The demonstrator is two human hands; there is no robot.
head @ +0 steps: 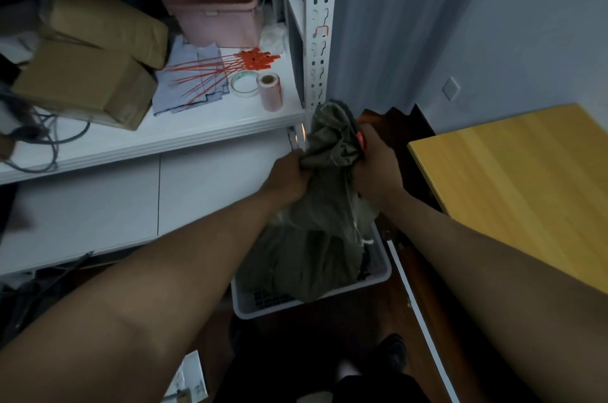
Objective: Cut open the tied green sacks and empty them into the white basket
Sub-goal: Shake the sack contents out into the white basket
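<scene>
Dim room w/ blue-grey wall [493, 24]. White metal shelf [197, 132] stood at left, yellow wood table [526, 178] at right. Floor [329, 330] was dark wood. Wall switch [450, 88] sat above table.

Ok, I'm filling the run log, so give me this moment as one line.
left hand: grips green sack | right hand: grips sack, something red | sack over white basket

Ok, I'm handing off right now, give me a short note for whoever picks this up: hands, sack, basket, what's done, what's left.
Left hand grips the green sack by its bunched upper end.
Right hand grips the same end, with something red showing at the fingers; I cannot tell what.
The sack hangs down into the white basket on the floor.
Done: sack held up over the basket.
Left: whether it has emptied cannot be seen; no other sacks in view.
</scene>
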